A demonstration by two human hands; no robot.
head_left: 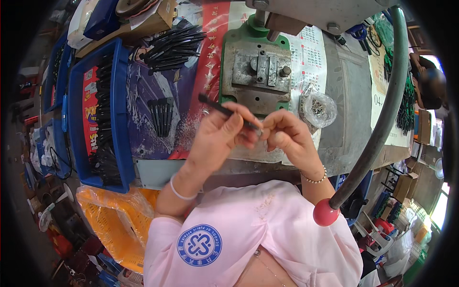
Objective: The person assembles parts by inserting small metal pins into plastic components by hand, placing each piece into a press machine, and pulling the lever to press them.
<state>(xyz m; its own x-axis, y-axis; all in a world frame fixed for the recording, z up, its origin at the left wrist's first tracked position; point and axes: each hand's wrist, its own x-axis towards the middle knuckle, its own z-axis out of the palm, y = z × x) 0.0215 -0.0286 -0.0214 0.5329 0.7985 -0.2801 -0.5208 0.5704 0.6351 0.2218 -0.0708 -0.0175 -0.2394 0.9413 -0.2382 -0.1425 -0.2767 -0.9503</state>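
Observation:
My left hand [216, 141] is closed round a slim black stick-shaped part [214, 104], whose wider end sticks out to the upper left. Against the other end of that part, the fingertips of my right hand [292, 138] are pinched together. Whatever they hold there is too small to make out. Just beyond both hands stands a green hand press [230, 52] with a metal fixture [262, 69] on its base. A clear plastic bag of small metal pieces [319, 109] lies beside my right hand. Similar black parts [161, 117] lie in a row left of my left hand.
A heap of black parts [173, 48] lies at the far left. Further left, a blue bin [125, 158] holds more. The press's long lever [382, 129] curves down on the right to a red knob [326, 212]. An orange crate [112, 220] stands below the table edge.

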